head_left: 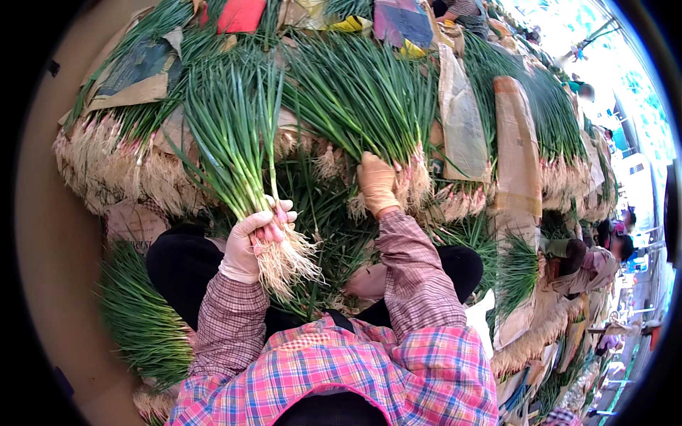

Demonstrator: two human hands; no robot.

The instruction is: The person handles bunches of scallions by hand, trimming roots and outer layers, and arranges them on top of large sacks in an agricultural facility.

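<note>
Amid stacked greens (558,121), onion bulbs (269,233) lie within the left grip (247,245).

Far left, you've got a dark-and-tan sack (138,69), then a red sheet (240,15) and, right of that, a purple sheet (399,25)! Swing right: grey sack (462,113), long tan sack (517,149) beside it, a co-worker (595,271) beyond; nearer you, a white sheet (479,319).
</note>
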